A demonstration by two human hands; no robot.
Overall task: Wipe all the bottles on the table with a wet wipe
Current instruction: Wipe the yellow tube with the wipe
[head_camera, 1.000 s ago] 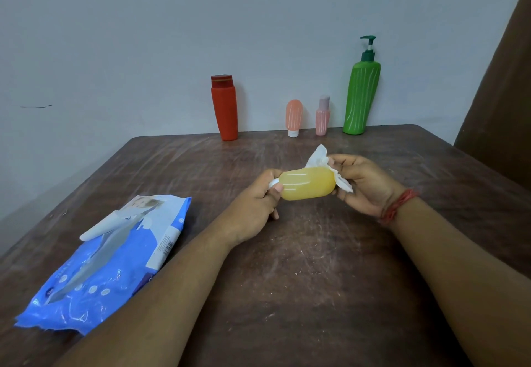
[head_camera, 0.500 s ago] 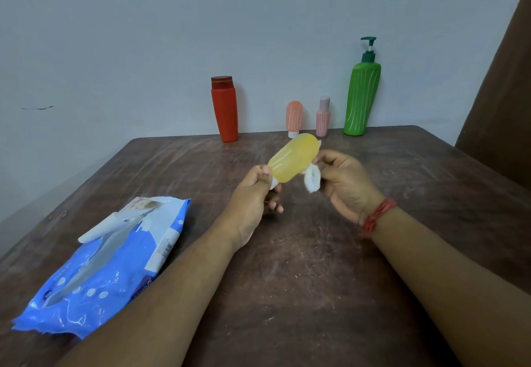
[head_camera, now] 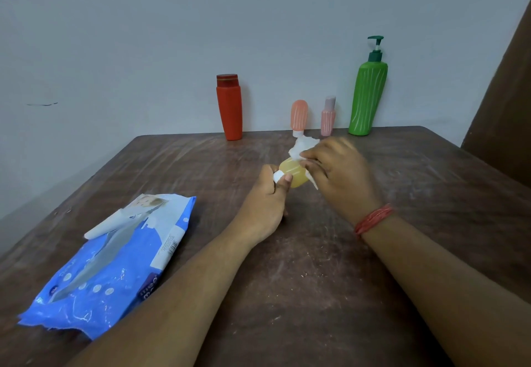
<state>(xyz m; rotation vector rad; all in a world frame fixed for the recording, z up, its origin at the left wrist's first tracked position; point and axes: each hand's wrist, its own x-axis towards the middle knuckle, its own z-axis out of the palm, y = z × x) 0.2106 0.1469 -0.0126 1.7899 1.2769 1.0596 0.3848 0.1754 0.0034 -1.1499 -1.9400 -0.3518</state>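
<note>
Wet wipe now atop yellow bottle, pinched by right hand; left hand still gripping cap end.

Yellow bottle; white wipe; green white-striped pump bottle; blue dotted pack.

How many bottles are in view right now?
5. Yellow bottle held in both hands; red bottle, peach bottle, small pink bottle and green pump bottle stand by the wall.
</note>
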